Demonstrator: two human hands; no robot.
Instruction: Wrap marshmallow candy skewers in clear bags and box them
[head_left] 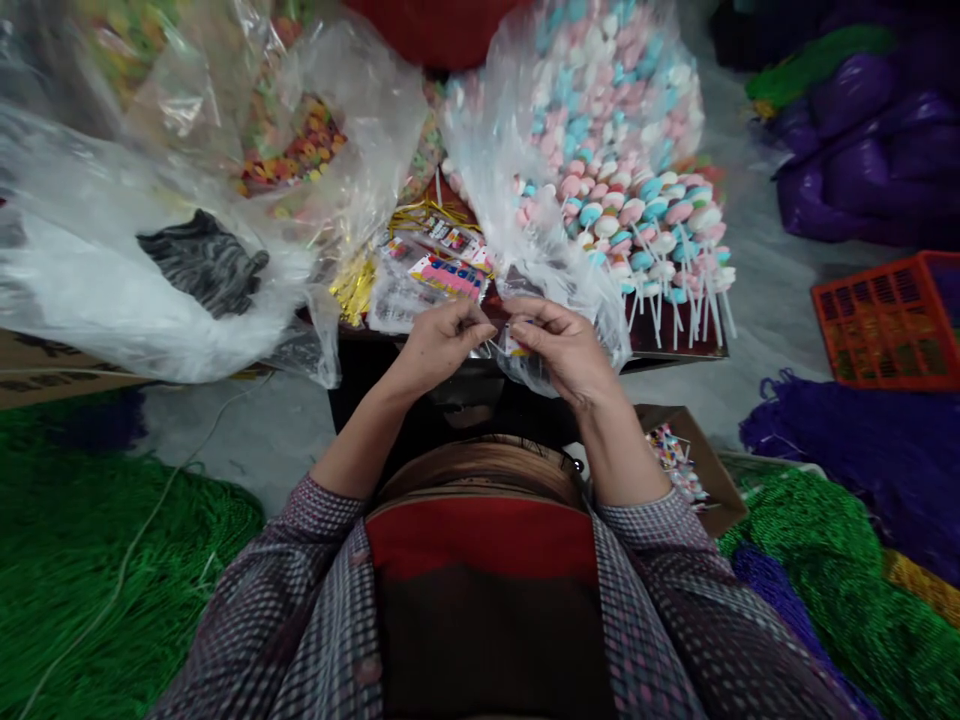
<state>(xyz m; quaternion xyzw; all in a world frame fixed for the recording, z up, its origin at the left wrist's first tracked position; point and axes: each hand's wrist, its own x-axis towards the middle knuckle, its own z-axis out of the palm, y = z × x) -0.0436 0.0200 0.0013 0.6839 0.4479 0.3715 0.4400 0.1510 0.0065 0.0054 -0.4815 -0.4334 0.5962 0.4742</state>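
My left hand (448,342) is closed in a pinch at the front edge of the table; a thin pale end shows at its fingertips, too small to name. Close beside it, my right hand (559,345) pinches a small clear packet with coloured print (516,342). Printed clear packets (450,272) lie in a stack just beyond my hands. Gold twist ties (354,285) are bunched to the left of the stack. To the right, pink, blue and white candies on white sticks (656,225) are heaped at the table edge, partly under a clear bag (517,150).
Bags of coloured ring candies (300,145) stand at the back left. A black crumpled cloth (206,260) lies on white plastic (90,270). By my right arm, a cardboard box (724,490) holds wrapped lollipops. An orange crate (885,320) and green strand piles (112,540) are on the floor.
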